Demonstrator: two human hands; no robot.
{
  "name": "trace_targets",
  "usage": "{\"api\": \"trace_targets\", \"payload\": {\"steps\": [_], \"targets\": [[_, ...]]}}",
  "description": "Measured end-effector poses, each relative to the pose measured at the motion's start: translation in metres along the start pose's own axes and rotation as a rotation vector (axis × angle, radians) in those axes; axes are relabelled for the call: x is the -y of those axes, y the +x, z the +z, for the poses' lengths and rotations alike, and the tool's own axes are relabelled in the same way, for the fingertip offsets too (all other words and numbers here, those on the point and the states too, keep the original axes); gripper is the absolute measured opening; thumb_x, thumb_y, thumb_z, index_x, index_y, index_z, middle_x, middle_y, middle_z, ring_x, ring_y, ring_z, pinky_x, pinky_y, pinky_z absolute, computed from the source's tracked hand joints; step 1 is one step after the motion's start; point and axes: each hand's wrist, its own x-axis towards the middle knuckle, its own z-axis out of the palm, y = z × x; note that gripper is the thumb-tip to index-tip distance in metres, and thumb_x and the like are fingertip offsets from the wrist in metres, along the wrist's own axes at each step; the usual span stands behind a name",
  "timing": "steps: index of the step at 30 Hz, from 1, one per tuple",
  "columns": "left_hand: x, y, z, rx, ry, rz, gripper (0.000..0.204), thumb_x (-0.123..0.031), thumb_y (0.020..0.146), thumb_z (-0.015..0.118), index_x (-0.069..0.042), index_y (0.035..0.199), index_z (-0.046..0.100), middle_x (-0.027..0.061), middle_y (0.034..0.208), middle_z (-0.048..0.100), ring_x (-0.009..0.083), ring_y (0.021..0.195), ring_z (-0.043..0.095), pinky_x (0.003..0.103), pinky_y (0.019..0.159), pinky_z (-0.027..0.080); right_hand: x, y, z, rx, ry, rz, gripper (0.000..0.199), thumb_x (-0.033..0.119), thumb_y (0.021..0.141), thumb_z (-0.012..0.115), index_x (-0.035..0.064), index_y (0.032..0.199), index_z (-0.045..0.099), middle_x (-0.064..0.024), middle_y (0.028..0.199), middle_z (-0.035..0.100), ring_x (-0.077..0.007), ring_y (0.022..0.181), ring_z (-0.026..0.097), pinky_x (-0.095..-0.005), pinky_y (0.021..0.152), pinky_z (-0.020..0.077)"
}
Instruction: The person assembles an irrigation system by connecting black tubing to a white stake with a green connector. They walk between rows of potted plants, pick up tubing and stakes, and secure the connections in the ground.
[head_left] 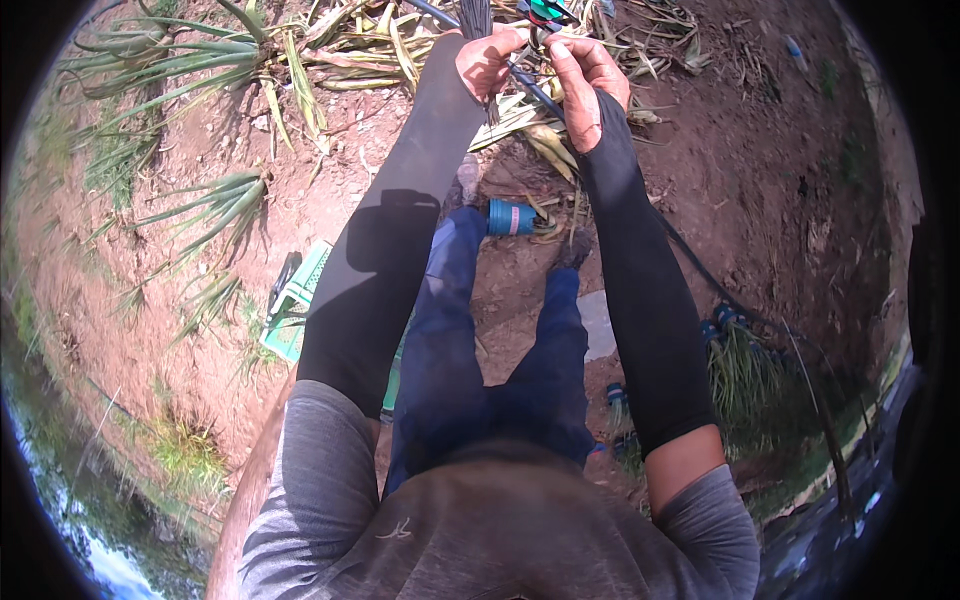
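Both arms reach forward, in black sleeves, to the top of the head view. My left hand is closed around a bundle of thin dark strips, whose ends hang below the fist. My right hand is closed, thumb and fingers pinched together close to the left fingertips; what lies in the pinch is too small to tell. Just above the fingers is a green and black object, partly cut off by the upper edge. A dark blue-grey pipe slants past between both hands.
Dry, yellowed leaves lie on reddish soil under the hands. A blue cylindrical container rests near my feet. Spiky green plants grow at left, near a green crate. Bundles of long green leaves lie at right beside a dark hose.
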Motion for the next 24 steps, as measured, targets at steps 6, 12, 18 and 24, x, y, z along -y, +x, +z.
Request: {"api": "trace_targets", "payload": {"steps": [6,12,18,24], "targets": [[0.022,0.041,-0.003,0.290,-0.216,-0.183,0.019,-0.030,0.090,0.054,-0.011,0.087,0.058,-0.0071,0.050,0.037,0.0064,0.041,0.037,0.023,0.042,0.031,-0.001,0.011,-0.011,0.072,-0.008,0.079,0.008,0.007,0.084,0.065,0.0036,0.089,0.059,0.0011,0.083,0.061,-0.0061,0.079,0.054,-0.0198,0.073,0.0430],[0.020,0.043,-0.001,0.228,-0.283,-0.383,0.018,-0.024,0.091,0.056,-0.011,0.078,0.053,-0.0065,0.047,0.036,0.0077,0.040,0.035,0.024,0.043,0.028,-0.001,0.024,-0.028,0.262,0.154,0.116,0.038,0.004,0.085,0.064,0.0032,0.121,0.054,-0.0054,0.105,0.061,-0.0101,0.095,0.056,-0.0243,0.085,0.0455],[0.022,0.045,-0.004,0.328,-0.351,-0.436,0.014,-0.022,0.091,0.056,-0.012,0.081,0.052,-0.0065,0.053,0.039,0.0049,0.046,0.038,0.022,0.043,0.030,-0.001,0.042,-0.042,0.449,-0.078,0.025,0.034,0.006,0.086,0.063,0.0023,0.119,0.056,-0.0040,0.105,0.061,-0.0113,0.095,0.057,-0.0249,0.085,0.0469],[0.029,0.046,-0.006,0.392,-0.430,-0.583,0.040,-0.043,0.088,0.057,-0.015,0.064,0.043,-0.0051,0.047,0.029,0.0079,0.044,0.029,0.026,0.045,0.024,-0.001,0.048,-0.046,0.498,-0.144,-0.067,0.031,0.020,0.086,0.061,0.0042,0.114,0.062,-0.0095,0.104,0.064,-0.0161,0.097,0.059,-0.0285,0.086,0.0442]]}}
